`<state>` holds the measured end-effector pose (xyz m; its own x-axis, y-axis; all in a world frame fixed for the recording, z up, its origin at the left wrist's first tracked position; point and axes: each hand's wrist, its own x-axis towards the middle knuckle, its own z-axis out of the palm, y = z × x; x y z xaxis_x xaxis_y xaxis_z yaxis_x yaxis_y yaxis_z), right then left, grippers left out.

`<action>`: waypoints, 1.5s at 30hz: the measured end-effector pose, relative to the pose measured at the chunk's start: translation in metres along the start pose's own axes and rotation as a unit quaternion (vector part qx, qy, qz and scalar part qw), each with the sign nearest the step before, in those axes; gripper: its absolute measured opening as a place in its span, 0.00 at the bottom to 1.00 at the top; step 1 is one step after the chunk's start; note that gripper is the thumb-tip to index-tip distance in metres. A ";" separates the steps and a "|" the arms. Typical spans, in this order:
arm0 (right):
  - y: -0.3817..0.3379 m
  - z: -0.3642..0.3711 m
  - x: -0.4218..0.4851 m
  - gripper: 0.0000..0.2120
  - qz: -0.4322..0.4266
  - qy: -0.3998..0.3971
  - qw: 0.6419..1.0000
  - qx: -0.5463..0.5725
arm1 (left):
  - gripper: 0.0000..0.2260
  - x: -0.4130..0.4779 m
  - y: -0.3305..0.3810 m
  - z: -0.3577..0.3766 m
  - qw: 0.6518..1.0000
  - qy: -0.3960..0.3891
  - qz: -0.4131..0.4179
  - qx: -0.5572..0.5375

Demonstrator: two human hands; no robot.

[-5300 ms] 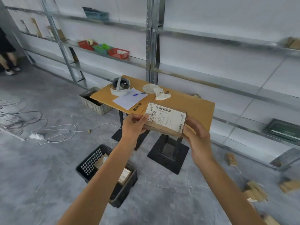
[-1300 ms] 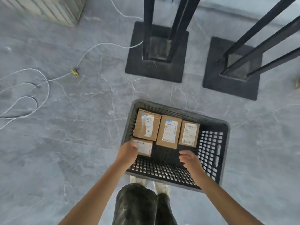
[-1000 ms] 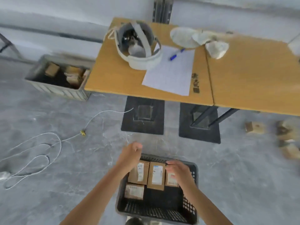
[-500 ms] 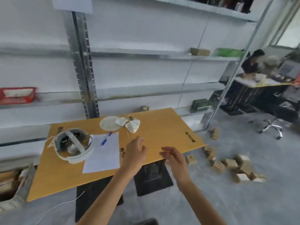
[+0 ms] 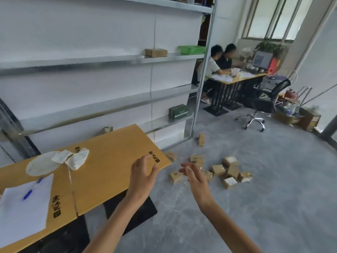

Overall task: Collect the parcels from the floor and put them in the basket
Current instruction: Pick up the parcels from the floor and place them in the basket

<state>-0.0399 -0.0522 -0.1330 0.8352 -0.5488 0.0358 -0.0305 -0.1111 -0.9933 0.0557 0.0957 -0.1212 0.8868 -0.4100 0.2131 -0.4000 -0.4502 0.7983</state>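
Left hand (image 5: 144, 175) and right hand (image 5: 196, 177): fingers spread, holding nothing, raised near the yellow wooden table (image 5: 113, 161). Small brown cardboard parcels (image 5: 215, 170): scattered on grey floor, far right.

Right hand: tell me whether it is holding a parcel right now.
No, the right hand is empty, fingers loosely spread, and the parcels lie on the floor beyond it.

You get soft, even daylight from the windows (image 5: 269, 17) well beyond your right hand (image 5: 194, 177), faint shadows, slight blur, and lines bowing at the edges.
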 end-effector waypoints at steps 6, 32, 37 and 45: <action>0.017 -0.142 0.051 0.09 0.022 0.048 0.998 -0.022 | 0.17 0.048 0.062 0.112 0.999 -0.046 -0.014 -0.010; 0.086 -0.365 0.343 0.11 0.103 0.374 0.922 0.005 | 0.22 0.357 0.063 0.318 0.991 -0.095 -0.078 -0.055; 0.101 -0.391 0.424 0.13 0.134 0.406 0.904 0.011 | 0.28 0.439 0.073 0.380 0.982 -0.168 -0.084 -0.017; 0.145 -0.463 0.529 0.17 0.187 0.423 0.887 -0.002 | 0.28 0.537 0.099 0.504 0.948 -0.301 -0.100 -0.018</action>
<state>0.1430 -0.7419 -0.2078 0.0564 -0.9726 -0.2257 -0.2220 0.2081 -0.9526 0.3756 -0.5686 -0.2112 0.6469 -0.7029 -0.2958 -0.2208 -0.5439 0.8096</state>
